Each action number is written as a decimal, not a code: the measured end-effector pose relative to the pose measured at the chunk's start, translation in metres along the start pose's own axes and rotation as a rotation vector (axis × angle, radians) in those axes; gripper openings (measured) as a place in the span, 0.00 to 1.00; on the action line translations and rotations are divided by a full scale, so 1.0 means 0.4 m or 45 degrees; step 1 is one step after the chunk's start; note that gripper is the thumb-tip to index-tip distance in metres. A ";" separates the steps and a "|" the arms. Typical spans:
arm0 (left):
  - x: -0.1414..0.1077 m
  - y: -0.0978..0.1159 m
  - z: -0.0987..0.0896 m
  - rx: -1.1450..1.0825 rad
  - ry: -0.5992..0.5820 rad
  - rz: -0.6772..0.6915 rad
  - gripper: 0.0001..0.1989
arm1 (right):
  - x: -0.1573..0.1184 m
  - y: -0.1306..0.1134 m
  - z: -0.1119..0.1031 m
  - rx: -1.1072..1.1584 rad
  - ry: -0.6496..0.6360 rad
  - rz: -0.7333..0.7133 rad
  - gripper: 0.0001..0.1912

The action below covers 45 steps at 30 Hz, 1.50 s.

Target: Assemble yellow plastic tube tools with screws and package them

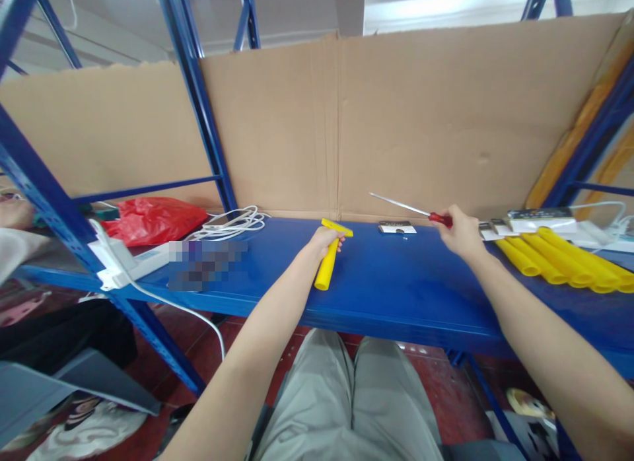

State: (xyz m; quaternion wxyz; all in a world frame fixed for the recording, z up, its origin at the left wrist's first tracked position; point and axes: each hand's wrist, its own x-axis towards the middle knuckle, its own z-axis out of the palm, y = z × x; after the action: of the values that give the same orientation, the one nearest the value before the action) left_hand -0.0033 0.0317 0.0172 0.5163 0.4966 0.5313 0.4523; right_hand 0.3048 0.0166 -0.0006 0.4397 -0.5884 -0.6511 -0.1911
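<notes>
My left hand (327,242) is closed around a yellow T-shaped piece (325,269), gripping it just under its flat crossbar. Its round tubular part slants down towards the front edge of the blue shelf (376,289). In my right hand (460,233) is a screwdriver (403,205), held by its red handle with the long metal shaft pointing left, above the shelf. Behind and between the hands lies a small black-and-white card or packet (397,228). To the right of my right hand, several yellow tubes (569,259) lie side by side.
A white power strip (141,261), a coiled white cable (232,224) and a red plastic bag (156,220) occupy the left. Cardboard (421,117) walls off the back. Blue posts (208,111) stand at the sides. Another person's hand (14,212) shows at far left.
</notes>
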 end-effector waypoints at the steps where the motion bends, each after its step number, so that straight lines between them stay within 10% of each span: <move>1: 0.002 -0.001 0.000 0.008 0.001 0.007 0.10 | -0.006 0.003 -0.001 -0.003 -0.033 -0.042 0.08; 45: -0.016 0.008 0.003 0.126 0.023 -0.046 0.06 | -0.025 -0.067 -0.020 -0.161 -0.248 -0.385 0.05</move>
State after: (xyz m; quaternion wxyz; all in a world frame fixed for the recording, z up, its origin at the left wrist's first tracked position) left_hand -0.0022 0.0257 0.0208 0.4945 0.5077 0.5664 0.4205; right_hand 0.2816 -0.0016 0.0029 0.3031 -0.5260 -0.7582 -0.2378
